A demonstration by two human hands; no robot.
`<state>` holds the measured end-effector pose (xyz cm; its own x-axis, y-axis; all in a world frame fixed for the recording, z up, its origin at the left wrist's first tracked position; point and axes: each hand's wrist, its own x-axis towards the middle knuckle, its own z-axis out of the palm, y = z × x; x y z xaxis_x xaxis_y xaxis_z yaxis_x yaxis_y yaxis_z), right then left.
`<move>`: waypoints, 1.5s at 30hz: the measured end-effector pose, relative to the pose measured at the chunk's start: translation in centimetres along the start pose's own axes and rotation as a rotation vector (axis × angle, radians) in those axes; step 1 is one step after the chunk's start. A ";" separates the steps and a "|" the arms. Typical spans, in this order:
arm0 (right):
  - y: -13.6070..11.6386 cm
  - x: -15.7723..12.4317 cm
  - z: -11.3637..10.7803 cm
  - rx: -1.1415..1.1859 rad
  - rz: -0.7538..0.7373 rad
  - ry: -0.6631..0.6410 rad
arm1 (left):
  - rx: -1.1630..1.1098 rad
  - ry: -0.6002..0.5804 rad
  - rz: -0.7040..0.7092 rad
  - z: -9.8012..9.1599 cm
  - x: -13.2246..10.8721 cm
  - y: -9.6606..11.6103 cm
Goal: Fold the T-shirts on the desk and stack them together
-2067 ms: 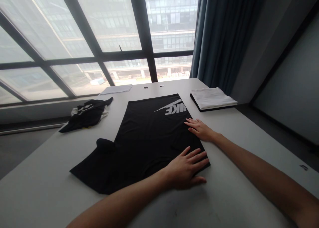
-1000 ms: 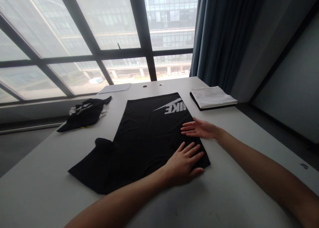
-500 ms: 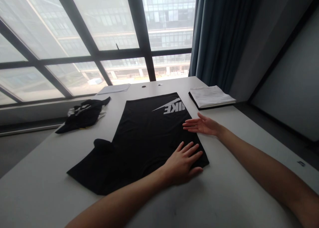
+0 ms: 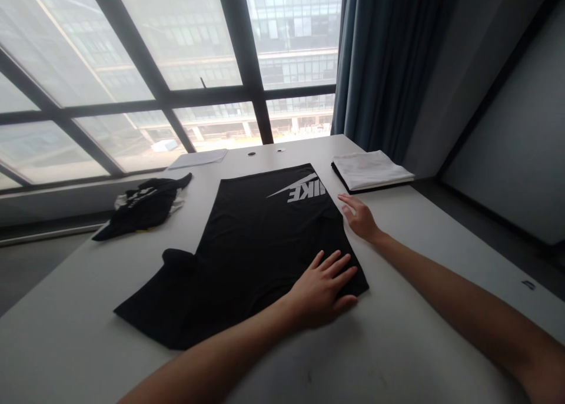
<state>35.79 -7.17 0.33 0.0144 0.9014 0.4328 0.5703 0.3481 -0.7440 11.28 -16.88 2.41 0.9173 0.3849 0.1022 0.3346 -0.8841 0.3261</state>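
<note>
A black shirt with a white printed logo lies partly folded on the white table. Its left part spreads out toward the near left. My left hand rests palm down with fingers spread on the shirt's near right corner. Just beyond the shirt's right edge is my right hand, fingers apart and nothing in it, beside the fabric. Whether its fingertips touch the table or the cloth edge is unclear.
A folded white cloth lies on a black one at the back right. On the left is a crumpled dark garment. Papers lie at the back left. Beyond stand windows and a blue curtain.
My right hand has moved off the shirt to its right edge and slightly away from me. My left hand stays in place on the cloth. The view has shifted slightly.
</note>
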 end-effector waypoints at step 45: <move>3.9 -0.6 3.0 -0.167 -0.224 -0.233 | 0.275 0.452 -0.675 -10.5 -13.2 -9.4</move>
<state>35.53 -5.55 -4.35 -0.3030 0.8484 0.4340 0.6642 0.5146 -0.5422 -6.25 -10.90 7.85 0.3480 0.8690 0.3518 0.8723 -0.4376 0.2182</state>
